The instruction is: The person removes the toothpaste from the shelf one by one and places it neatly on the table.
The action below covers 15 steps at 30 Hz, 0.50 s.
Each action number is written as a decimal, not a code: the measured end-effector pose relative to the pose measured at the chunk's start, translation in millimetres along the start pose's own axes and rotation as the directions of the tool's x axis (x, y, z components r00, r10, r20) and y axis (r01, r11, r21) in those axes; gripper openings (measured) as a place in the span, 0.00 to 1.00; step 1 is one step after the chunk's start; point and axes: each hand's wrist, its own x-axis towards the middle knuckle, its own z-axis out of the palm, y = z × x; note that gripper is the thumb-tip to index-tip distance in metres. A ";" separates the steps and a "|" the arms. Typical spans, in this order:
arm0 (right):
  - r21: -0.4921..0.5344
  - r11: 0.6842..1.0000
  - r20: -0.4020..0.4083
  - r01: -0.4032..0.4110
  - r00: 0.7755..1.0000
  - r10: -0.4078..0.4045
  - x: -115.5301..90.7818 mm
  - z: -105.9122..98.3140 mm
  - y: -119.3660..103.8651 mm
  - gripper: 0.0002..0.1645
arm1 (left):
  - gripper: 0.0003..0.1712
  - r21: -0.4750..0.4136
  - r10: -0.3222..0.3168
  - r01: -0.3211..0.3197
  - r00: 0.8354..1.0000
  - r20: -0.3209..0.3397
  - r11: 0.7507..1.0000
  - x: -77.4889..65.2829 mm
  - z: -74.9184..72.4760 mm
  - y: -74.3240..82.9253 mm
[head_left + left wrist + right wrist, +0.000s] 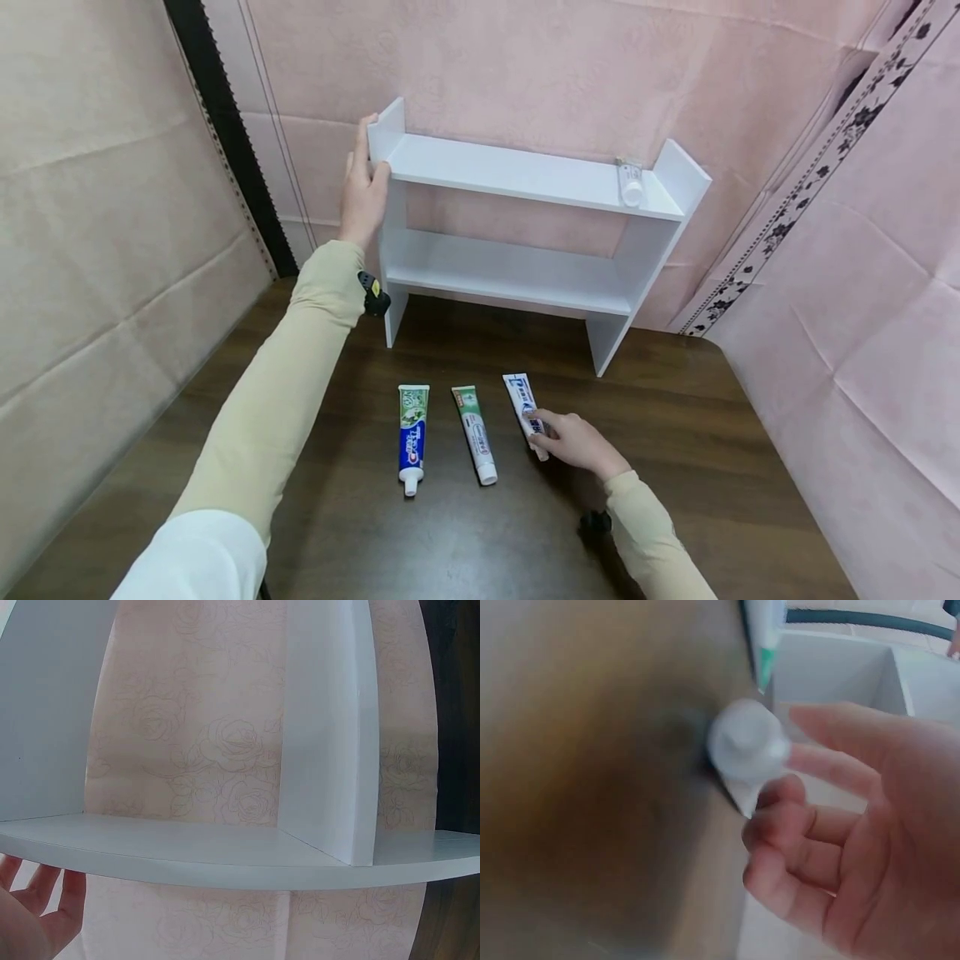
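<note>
My left hand [365, 196] rests against the left side panel of a white two-tier shelf [517, 279], near its top. In the left wrist view the fingers [45, 889] touch the panel's outer side, their tips partly hidden by its edge. My right hand [577, 440] holds a white and blue toothpaste tube [521, 396] near its capped end, thumb and fingers on either side. The white cap [746, 742] shows blurred between them. Left of it lie a green and white toothpaste tube [474, 433] and a blue and green toothpaste tube [412, 433], caps toward me.
A small white tube [631, 185] stands at the right end of the upper shelf board. The shelf stands at the back of the dark wooden table [450, 542]. Pink patterned cloth [525, 67] hangs behind, and more cloth encloses both sides.
</note>
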 end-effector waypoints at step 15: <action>-0.139 0.985 -0.574 0.107 0.801 -0.168 5.3 -190.2 -57.9 0.33 | 0.34 0.008 0.012 -0.012 1.000 0.006 1.000 -0.9 -0.8 2.1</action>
